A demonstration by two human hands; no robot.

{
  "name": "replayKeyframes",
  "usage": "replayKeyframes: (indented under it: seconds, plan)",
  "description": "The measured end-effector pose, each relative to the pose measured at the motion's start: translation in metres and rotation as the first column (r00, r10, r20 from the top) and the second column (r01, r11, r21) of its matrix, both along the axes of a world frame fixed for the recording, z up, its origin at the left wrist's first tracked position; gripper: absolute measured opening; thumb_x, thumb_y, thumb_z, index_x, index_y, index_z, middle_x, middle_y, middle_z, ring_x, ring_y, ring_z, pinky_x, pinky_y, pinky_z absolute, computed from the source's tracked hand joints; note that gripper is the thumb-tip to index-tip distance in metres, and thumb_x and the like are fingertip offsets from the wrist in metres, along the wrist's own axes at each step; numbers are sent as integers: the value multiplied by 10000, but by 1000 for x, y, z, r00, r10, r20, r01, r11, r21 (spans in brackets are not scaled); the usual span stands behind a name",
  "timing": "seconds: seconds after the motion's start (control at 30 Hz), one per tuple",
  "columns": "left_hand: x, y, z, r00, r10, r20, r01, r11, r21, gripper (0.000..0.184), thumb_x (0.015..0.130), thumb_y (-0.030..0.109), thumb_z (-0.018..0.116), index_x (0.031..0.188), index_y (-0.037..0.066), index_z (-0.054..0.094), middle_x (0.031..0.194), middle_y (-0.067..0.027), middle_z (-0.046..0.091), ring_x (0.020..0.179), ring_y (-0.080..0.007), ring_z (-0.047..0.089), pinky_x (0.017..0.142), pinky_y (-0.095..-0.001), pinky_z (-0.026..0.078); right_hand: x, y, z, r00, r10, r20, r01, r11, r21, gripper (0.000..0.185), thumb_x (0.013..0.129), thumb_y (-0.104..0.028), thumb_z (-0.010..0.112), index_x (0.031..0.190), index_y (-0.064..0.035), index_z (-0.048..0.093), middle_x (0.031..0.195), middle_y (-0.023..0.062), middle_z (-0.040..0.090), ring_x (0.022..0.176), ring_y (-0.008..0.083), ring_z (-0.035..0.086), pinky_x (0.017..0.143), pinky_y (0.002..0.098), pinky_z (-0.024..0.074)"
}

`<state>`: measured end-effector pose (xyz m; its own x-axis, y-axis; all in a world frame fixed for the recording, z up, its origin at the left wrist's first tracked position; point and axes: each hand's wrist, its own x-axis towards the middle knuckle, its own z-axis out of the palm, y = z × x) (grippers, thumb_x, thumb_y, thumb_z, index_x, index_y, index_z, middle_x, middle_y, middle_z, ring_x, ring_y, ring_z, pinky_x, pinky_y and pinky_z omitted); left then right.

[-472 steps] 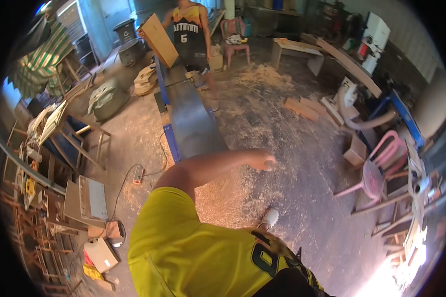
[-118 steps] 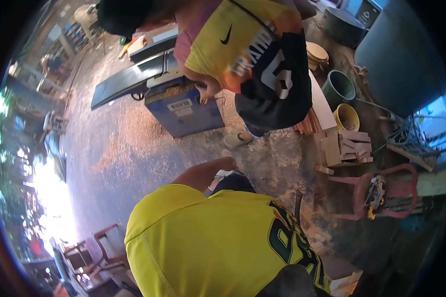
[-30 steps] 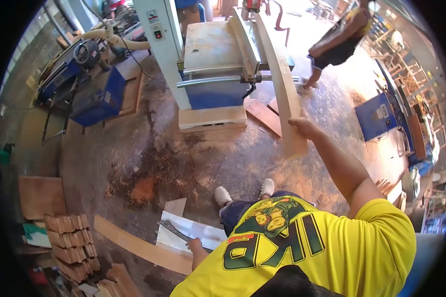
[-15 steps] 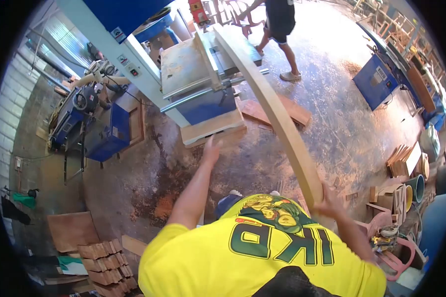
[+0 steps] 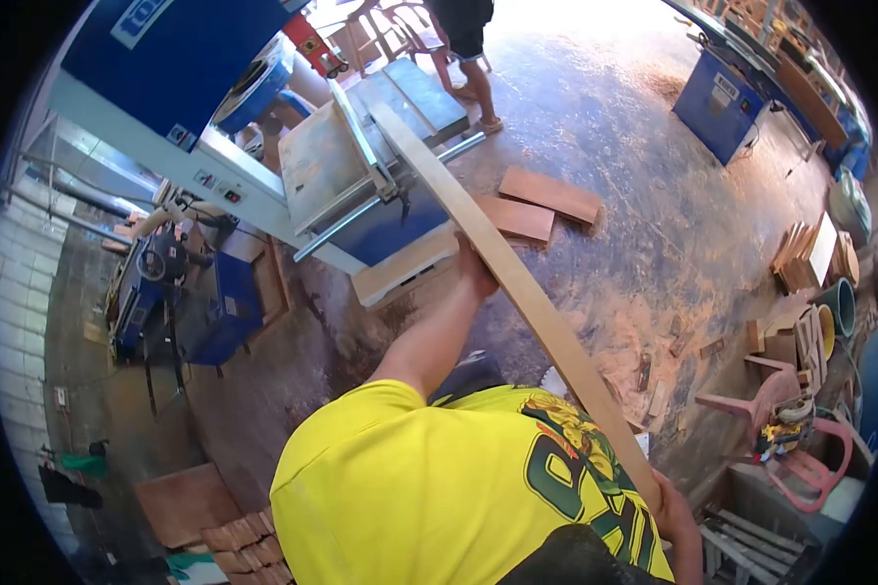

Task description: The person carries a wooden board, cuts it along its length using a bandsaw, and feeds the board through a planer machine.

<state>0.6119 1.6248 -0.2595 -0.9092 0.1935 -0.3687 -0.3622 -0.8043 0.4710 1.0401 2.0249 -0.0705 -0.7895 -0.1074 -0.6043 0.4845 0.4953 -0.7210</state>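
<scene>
A long wooden plank [image 5: 522, 292] slants from the saw table [image 5: 312, 161] down to my right side. Its far end rests on the table beside the metal fence [image 5: 359, 132]. My left hand [image 5: 478, 270] grips the plank near its middle, with the fingers partly hidden under it. Close to my body, my right hand [image 5: 671, 505] is closed around the plank's near end.
Behind the saw table stands a tall blue-and-white machine [image 5: 190, 73]. Reddish boards [image 5: 551, 195] and sawdust lie on the floor. Another person [image 5: 466, 49] stands beyond the table. On the right are a blue machine [image 5: 717, 105] and a pink chair [image 5: 810, 478].
My left hand has moved from free air onto the plank. The plank's near end and my right hand have shifted down toward my body. The other person has moved left in view.
</scene>
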Motion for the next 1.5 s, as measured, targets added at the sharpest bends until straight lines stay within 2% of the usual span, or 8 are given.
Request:
replayKeyframes:
  seconds: [0.53,0.63,1.03,1.13,1.17,1.27,1.37,1.5]
  plan:
    - [-1,-61,25,980,63,189,-72,996,43,700,780,779,407,828,97,553,688,-50,554,648,-227,573,647,-381,501,7,-102,36,990,-115,78,90,958,271,847,515,2,741,1315,-47,465,1149,175,619,1080,264,607,896,322,468]
    - [1,-69,19,996,-55,68,52,998,45,738,831,788,209,1106,195,550,939,-25,599,868,-214,595,750,-381,511,16,-99,17,991,-123,60,106,968,226,848,514,-19,741,1317,-67,471,1142,177,621,1079,268,607,897,336,474]
    - [-17,8,40,997,-18,80,23,998,-59,727,828,788,230,1002,155,545,818,-67,578,830,-248,590,774,-416,495,7,-77,16,982,-176,-70,189,931,312,778,540,-5,668,1295,-69,491,1070,170,646,1025,275,630,887,342,474]
    - [-49,-12,60,942,-258,216,336,750,-569,783,884,701,345,1370,89,397,1270,-123,522,1180,-252,488,961,-408,384,-48,-89,37,978,-175,-117,201,940,275,736,564,-1,630,1284,-46,485,1064,181,637,1024,257,623,900,328,457]
    - [-47,-10,70,996,-81,-31,15,506,-862,723,917,573,454,1405,51,345,1241,-167,524,1154,-233,503,927,-369,415,-67,-93,42,978,-170,-124,199,940,278,729,568,2,620,1282,-36,480,1067,183,631,1030,251,614,912,326,447]
    - [-35,-28,184,805,-21,-593,-273,874,-402,491,938,357,538,1262,-4,466,1107,-133,584,1005,-180,570,843,-298,462,-128,-101,43,978,-164,-126,194,938,288,719,573,8,604,1280,-23,474,1086,183,617,1049,244,597,931,322,431]
    - [-30,-51,264,402,-191,-895,317,947,-60,498,886,448,581,1033,-27,592,940,-106,620,820,-187,590,717,-303,471,-182,-121,37,989,-125,-74,141,950,278,720,574,10,598,1282,-18,469,1107,184,606,1063,249,587,939,320,425]
    - [-70,-74,296,292,101,-951,400,890,217,283,904,245,567,847,-15,665,718,-138,625,560,-279,569,526,-377,435,-266,-151,29,994,-90,-60,105,935,339,723,584,8,599,1293,0,456,1106,193,610,1077,270,587,936,331,428]
